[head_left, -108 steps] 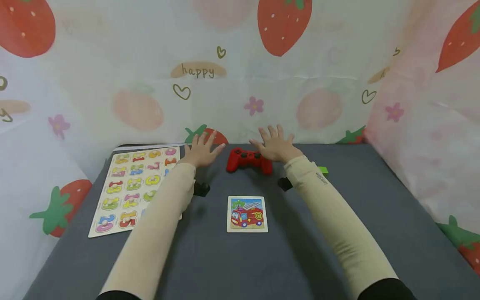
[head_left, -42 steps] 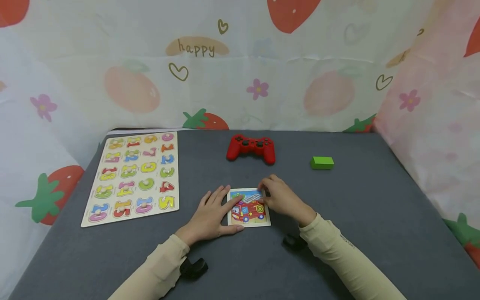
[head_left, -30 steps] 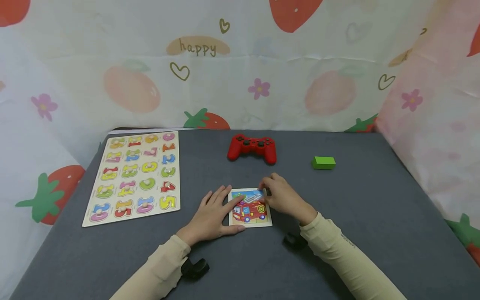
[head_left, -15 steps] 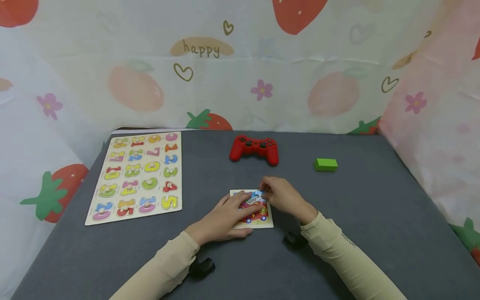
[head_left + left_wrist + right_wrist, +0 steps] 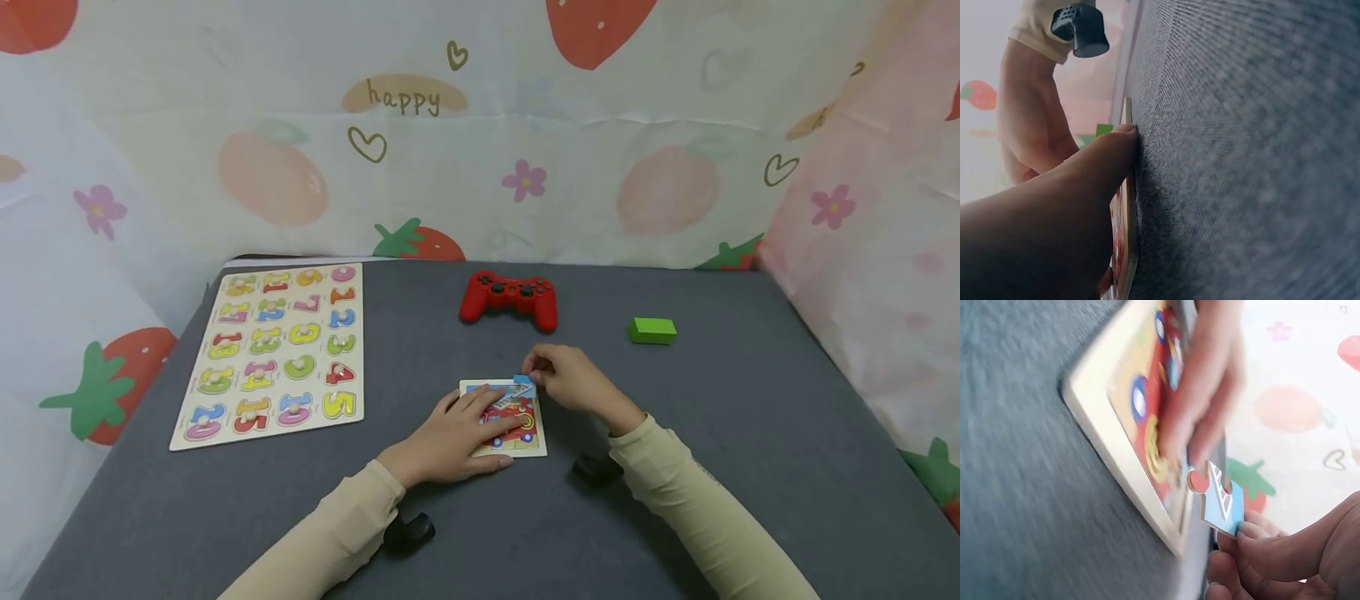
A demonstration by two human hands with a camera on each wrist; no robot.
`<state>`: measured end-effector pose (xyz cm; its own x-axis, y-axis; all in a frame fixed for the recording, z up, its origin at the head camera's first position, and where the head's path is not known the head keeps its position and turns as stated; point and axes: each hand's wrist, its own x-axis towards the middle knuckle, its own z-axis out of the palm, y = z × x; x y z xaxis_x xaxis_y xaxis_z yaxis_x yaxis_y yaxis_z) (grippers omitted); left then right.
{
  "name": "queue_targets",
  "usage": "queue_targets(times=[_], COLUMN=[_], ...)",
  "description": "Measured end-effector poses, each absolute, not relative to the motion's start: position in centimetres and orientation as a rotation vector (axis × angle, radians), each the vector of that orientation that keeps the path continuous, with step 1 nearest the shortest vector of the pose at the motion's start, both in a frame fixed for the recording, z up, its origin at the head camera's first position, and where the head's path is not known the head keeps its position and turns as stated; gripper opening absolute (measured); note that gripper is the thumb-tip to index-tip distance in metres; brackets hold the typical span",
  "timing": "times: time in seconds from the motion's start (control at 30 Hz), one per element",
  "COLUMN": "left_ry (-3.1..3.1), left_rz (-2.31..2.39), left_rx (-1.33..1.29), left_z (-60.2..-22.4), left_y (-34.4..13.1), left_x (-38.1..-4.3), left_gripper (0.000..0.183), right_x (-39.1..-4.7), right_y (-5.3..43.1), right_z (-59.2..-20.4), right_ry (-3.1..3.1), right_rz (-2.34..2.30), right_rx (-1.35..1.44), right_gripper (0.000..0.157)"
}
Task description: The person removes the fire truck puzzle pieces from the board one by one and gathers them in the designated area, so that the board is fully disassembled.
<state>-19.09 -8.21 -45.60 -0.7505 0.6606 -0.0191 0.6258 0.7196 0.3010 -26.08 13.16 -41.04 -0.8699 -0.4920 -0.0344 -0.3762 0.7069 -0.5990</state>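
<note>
A small fire-engine jigsaw puzzle (image 5: 542, 442) in a pale wooden frame lies flat on the dark grey table. My left hand (image 5: 453, 437) rests over its left part with the fingers spread, covering much of the picture. Between thumb and fingers my right hand (image 5: 566, 377) pinches a jigsaw piece (image 5: 1225, 500), light blue with a white ladder print and a red knob. In the right wrist view the piece is lifted clear of the frame, above its far right corner. The left wrist view shows my left thumb (image 5: 1110, 153) against the frame's edge.
Behind the puzzle lies a red game controller (image 5: 510, 298). A green block (image 5: 652, 331) sits at the back right. To the left is a large number puzzle board (image 5: 281, 358) with knobbed digits. A patterned cloth (image 5: 570, 133) hangs behind the table.
Both hands came from the back of the table to the puzzle. My left hand then slid right across the picture, and my right hand lifted the corner piece out.
</note>
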Motion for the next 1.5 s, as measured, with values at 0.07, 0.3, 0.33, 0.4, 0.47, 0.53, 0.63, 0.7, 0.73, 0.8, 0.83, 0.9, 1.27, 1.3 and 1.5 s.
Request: queue_targets(times=[0.07,0.3,0.33,0.4,0.47,0.53,0.63,0.7,0.73,0.8,0.83,0.9,1.27,1.3,1.5], left_ry=[2.776,2.734,2.736,2.743,2.757,2.758,2.755,2.744,2.740,2.735,2.734,2.734,2.779,2.785,2.823], left_rz=[0.441,0.503,0.507,0.521,0.532,0.555,0.578,0.587,0.588,0.583,0.583,0.582,0.666,0.677,0.689], left_rx=[1.038,1.025,1.030,1.040,1.056,1.063,1.059,1.051,1.047,1.037,1.036,1.029,1.022,1.010,0.936], left_z=[-45.7,-45.7,-45.7,-45.8,-45.9,-45.9,-46.1,-46.2,-46.2,-46.2,-46.1,-46.0,-46.7,-46.8,-46.9], left_y=[-8.2,-8.3,-8.3,-8.4,-8.4,-8.5,-8.5,-8.5,-8.5,-8.5,-8.5,-8.4,-8.3,-8.3,-8.3], left_x=[-19.1,-19.0,-19.0,-19.0,-19.0,-19.0,-19.0,-19.0,-19.0,-19.0,-19.0,-19.0,-19.0,-19.0,-18.9], left_gripper=[0.058,0.055,0.054,0.052,0.050,0.048,0.046,0.046,0.046,0.047,0.047,0.047,0.053,0.056,0.070], right_x=[-26.4,-27.3,-27.3,-27.5,-27.5,-27.5,-27.5,-27.4,-27.3,-27.2,-27.2,-27.1,-26.5,-26.2,-24.0], right_y=[13.9,19.6,20.7,22.7,24.6,26.2,28.2,29.3,29.8,30.7,31.0,31.5,29.7,28.8,21.8], right_z=[-40.8,-39.9,-39.7,-39.4,-39.2,-39.2,-39.3,-39.4,-39.5,-39.5,-39.5,-39.6,-39.7,-39.4,-39.2], right_ry=[2.732,2.716,2.703,2.666,2.631,2.598,2.562,2.555,2.558,2.569,2.575,2.584,2.823,2.831,2.802], right_rz=[-0.885,-0.858,-0.850,-0.833,-0.810,-0.793,-0.774,-0.763,-0.757,-0.748,-0.746,-0.747,-0.542,-0.532,-0.590], right_rx=[-0.676,-0.652,-0.650,-0.631,-0.617,-0.610,-0.635,-0.639,-0.634,-0.624,-0.615,-0.600,-0.681,-0.689,-0.944], right_gripper=[0.009,0.010,0.010,0.010,0.009,0.009,0.009,0.008,0.007,0.007,0.006,0.006,0.006,0.008,0.007])
